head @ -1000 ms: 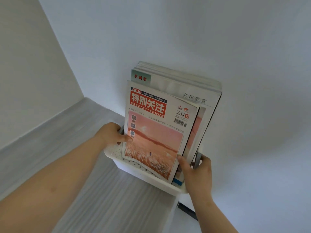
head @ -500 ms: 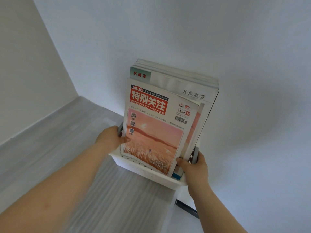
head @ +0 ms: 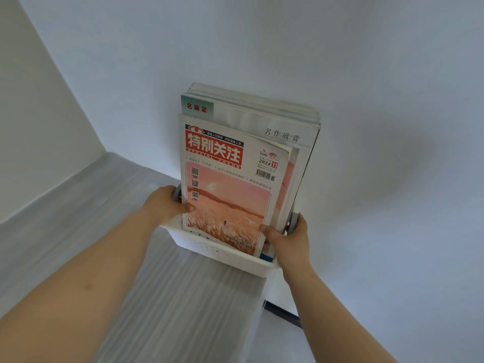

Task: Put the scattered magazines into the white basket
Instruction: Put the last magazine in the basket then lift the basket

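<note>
The magazines (head: pixel 251 119) stand upright in a tight stack inside the basket (head: pixel 222 255), between the two hands, their top halves rising well above its rim. The front magazine (head: pixel 230 195) has a red title block and a pink field picture and faces the person; taller ones stand behind it. The left hand (head: pixel 165 205) is curled round the basket's left end at a grey handle (head: pixel 176 192), with its thumb lying across the left edge of the front magazine's cover. The right hand (head: pixel 288 239) is clamped on the right end in the same way, fingers wrapped behind the other grey handle (head: pixel 293 221) and thumb pressed on the cover's lower right corner. Below and between the forearms runs a grey wood-grain table (head: pixel 170 310); the basket sits at its far right edge, though whether it rests there or is lifted cannot be told. A white wall (head: pixel 340 74) lies beyond both hands, and a dark bar (head: pixel 282 313) shows below the right wrist.
</note>
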